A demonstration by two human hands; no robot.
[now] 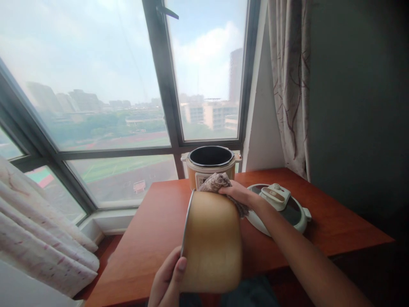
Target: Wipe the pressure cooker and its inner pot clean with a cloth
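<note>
Hazy daylight flooded through the window (121, 76) across the upper left of the frame, washing out the skyline, while the right-hand wall (358, 106) sat in deep shadow and wide-angle distortion bent the edges.

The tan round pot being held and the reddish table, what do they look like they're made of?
The tan round pot looks like metal with a matte tan coating: its rim shows a thin silvery edge. The reddish table looks like wood or wood veneer with a smooth, slightly glossy finish; window light reflects softly off it, so laminate is possible.

hands (204, 238) holding pot (212, 241), cloth (219, 182) on it
</note>
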